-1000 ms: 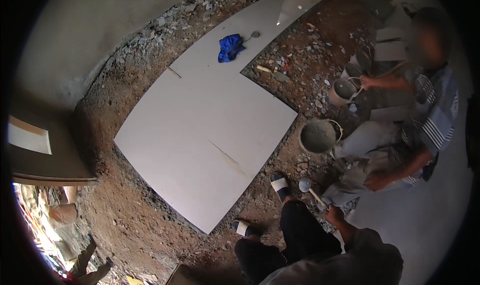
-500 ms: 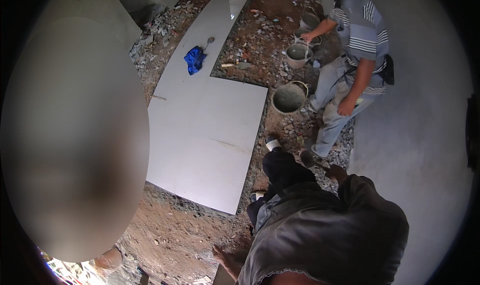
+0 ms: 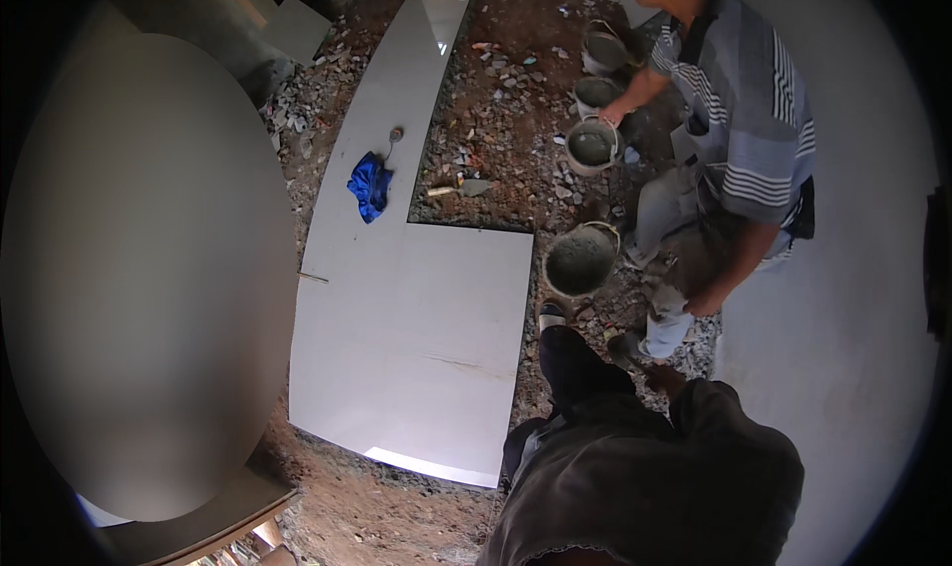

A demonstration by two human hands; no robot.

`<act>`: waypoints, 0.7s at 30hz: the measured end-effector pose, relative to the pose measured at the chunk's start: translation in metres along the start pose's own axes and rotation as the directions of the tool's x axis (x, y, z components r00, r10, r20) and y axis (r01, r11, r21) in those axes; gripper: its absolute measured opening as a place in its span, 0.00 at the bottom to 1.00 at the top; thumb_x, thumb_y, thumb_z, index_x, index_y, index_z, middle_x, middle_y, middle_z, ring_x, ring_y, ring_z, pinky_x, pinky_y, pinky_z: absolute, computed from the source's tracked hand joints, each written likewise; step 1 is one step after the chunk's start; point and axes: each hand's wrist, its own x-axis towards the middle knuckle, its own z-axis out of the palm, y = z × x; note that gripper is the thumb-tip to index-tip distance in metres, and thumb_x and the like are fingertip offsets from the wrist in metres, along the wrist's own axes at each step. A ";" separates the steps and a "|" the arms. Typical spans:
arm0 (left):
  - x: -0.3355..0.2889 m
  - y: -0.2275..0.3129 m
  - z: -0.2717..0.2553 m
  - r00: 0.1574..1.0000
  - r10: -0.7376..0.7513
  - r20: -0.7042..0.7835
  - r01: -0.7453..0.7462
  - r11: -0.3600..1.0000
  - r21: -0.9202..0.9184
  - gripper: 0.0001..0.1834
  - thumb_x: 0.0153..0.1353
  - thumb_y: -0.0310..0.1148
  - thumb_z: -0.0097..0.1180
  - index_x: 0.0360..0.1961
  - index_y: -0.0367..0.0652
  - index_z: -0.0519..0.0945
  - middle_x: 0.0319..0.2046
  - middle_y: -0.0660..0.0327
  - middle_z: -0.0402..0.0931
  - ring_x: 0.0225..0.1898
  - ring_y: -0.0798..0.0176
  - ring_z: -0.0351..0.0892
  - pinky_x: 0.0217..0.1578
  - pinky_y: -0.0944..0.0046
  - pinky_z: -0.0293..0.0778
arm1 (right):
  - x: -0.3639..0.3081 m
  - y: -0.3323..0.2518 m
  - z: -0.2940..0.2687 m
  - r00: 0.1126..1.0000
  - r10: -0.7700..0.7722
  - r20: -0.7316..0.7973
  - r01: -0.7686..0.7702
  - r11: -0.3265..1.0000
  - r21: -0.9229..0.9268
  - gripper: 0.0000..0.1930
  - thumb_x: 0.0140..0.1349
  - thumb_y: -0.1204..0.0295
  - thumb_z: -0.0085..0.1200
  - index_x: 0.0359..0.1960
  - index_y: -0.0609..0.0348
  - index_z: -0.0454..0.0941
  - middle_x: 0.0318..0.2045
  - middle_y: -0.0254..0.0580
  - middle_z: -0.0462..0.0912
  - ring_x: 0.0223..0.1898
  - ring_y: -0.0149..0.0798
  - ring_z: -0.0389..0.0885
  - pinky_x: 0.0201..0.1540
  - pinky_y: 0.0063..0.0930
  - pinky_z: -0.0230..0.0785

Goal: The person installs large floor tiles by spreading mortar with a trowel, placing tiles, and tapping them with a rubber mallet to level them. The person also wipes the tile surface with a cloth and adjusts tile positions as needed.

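Note:
My right hand (image 3: 666, 378) is closed round the handle of a mallet (image 3: 627, 348) with a dark, rounded head, held low over the rubble beside my leg. My left hand is out of view. Left of my legs lies a large pale floor tile (image 3: 416, 303), joined to a narrower strip running away from me. On that strip rest a crumpled blue cloth (image 3: 369, 187) and a small round object (image 3: 397, 134) on a thin stem or cord. Just ahead of my foot stands a bucket of grey mortar (image 3: 581, 260).
On the right a co-worker (image 3: 739, 120) bends over, one hand on a mortar bucket (image 3: 593, 147); more buckets (image 3: 598, 92) stand behind it. A trowel (image 3: 466, 187) lies on rubble beside the strip. A smooth grey surface (image 3: 833, 348) borders the right; a blurred oval covers the left.
The view has shifted, so the tile and buckets sit lower. My left hand has left the picture. The co-worker leans further over; my right hand keeps the mallet.

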 end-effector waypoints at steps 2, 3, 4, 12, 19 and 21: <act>-0.002 0.046 0.007 1.000 0.004 0.029 -0.005 1.000 0.008 0.25 0.66 0.50 0.46 0.47 0.37 0.76 0.31 0.45 0.78 0.33 0.48 0.79 0.30 0.52 0.75 | 0.033 0.010 -0.026 0.960 0.182 0.212 -0.212 0.969 0.129 0.23 0.59 0.51 0.56 0.38 0.62 0.81 0.26 0.53 0.82 0.29 0.50 0.84 0.30 0.44 0.74; -0.003 0.063 0.006 0.999 0.015 0.040 -0.015 1.000 0.007 0.24 0.66 0.49 0.46 0.47 0.38 0.76 0.31 0.45 0.78 0.33 0.48 0.79 0.30 0.52 0.75 | 0.047 0.014 -0.041 0.907 0.265 0.329 -0.323 0.937 0.135 0.22 0.59 0.51 0.57 0.38 0.61 0.81 0.23 0.52 0.82 0.26 0.49 0.84 0.27 0.43 0.74; 0.000 0.082 0.004 0.998 0.034 0.044 -0.034 0.999 0.005 0.23 0.67 0.48 0.46 0.47 0.38 0.77 0.31 0.45 0.78 0.32 0.49 0.79 0.30 0.52 0.75 | 0.062 0.010 -0.054 0.840 0.362 0.403 -0.461 0.869 0.179 0.21 0.59 0.53 0.59 0.38 0.61 0.81 0.18 0.49 0.80 0.18 0.43 0.81 0.20 0.39 0.71; 0.090 0.264 -0.042 0.817 0.549 -0.176 -0.546 0.835 0.071 0.28 0.68 0.52 0.45 0.39 0.32 0.77 0.30 0.53 0.77 0.23 0.60 0.71 0.26 0.58 0.72 | 0.097 -0.010 -0.116 0.928 0.271 0.256 -0.372 0.711 0.597 0.21 0.59 0.55 0.57 0.37 0.64 0.82 0.18 0.45 0.78 0.16 0.42 0.79 0.17 0.38 0.70; 0.113 0.423 -0.032 0.613 0.790 0.021 -0.733 0.559 0.388 0.21 0.69 0.40 0.43 0.26 0.35 0.76 0.26 0.45 0.76 0.30 0.42 0.75 0.33 0.47 0.69 | 0.100 0.015 -0.130 0.825 0.183 0.535 -0.543 0.521 0.659 0.19 0.62 0.56 0.56 0.40 0.62 0.77 0.22 0.46 0.78 0.19 0.40 0.75 0.20 0.36 0.68; 0.118 0.469 -0.021 0.757 0.652 0.032 -0.635 0.724 0.269 0.23 0.69 0.44 0.43 0.27 0.35 0.77 0.28 0.44 0.78 0.33 0.40 0.76 0.34 0.46 0.70 | 0.113 0.029 -0.151 0.826 0.210 0.524 -0.542 0.554 0.632 0.19 0.62 0.57 0.55 0.42 0.61 0.76 0.25 0.46 0.78 0.22 0.41 0.76 0.24 0.36 0.69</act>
